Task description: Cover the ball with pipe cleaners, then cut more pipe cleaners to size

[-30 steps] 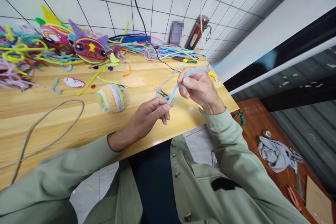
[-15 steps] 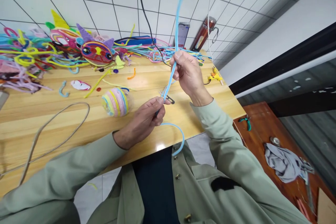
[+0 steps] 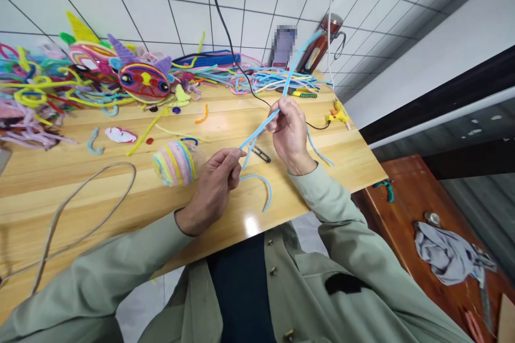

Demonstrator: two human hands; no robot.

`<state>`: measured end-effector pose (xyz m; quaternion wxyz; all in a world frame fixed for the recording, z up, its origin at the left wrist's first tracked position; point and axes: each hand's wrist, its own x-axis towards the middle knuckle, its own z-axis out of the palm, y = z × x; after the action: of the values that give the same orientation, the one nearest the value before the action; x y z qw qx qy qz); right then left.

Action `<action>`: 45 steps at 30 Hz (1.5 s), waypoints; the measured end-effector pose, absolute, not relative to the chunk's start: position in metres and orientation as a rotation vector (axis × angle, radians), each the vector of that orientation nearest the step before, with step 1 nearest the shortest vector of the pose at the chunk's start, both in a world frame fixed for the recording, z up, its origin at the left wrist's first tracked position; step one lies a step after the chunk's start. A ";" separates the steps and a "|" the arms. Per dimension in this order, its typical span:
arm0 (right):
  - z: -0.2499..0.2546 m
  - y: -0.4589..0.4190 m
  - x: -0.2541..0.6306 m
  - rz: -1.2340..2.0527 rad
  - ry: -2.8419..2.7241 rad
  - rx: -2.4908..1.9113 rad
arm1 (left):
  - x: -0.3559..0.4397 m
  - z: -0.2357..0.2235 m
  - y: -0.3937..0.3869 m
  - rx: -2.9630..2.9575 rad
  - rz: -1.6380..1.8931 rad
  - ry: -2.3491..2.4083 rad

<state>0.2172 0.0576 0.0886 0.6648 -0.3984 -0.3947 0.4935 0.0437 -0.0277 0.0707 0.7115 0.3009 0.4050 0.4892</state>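
Between my two hands a light blue pipe cleaner (image 3: 258,131) is stretched at a slant. My left hand (image 3: 219,179) pinches its lower part, and a tail of it curves out below that hand over the table. Thumb and fingers of my right hand (image 3: 288,131) close on it higher up, where the free end rises to the upper right. Small black thread snips (image 3: 261,153) lie on the table beneath, between the hands. Left of my left hand sits a ball wrapped in pastel stripes (image 3: 175,163), with a dark blue loop (image 3: 189,142) beside it.
Two colourful horned figures (image 3: 145,81) stand amid heaps of pipe cleaners (image 3: 36,91) at the back left. A phone (image 3: 284,45) and a brown flask (image 3: 322,45) lean by the tiled wall. A yellow glue gun (image 3: 338,113) lies right; a grey cable (image 3: 60,209) loops left.
My right hand has moved slightly down and right along with the pipe cleaner, whose upper end now leans right instead of upward. My left hand has shifted a little to the left.
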 end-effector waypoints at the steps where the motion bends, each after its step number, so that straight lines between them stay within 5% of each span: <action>1: 0.088 0.058 0.219 1.099 -0.905 -0.891 | 0.045 0.067 -0.026 0.655 1.073 0.927; 22: 0.066 0.084 0.254 0.501 -1.220 -1.097 | 0.055 0.043 -0.042 0.803 0.963 1.053; 32: 0.068 0.097 0.264 0.894 -1.052 -0.979 | 0.054 0.030 -0.039 0.734 0.956 1.112; 45: 0.079 0.113 0.313 0.964 -0.885 -1.194 | 0.057 0.027 -0.041 0.745 0.960 1.116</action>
<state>0.3134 0.1129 0.0794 0.6326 -0.5220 -0.3869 0.4214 0.0572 -0.0405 0.0274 0.6784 0.3318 0.4969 0.4275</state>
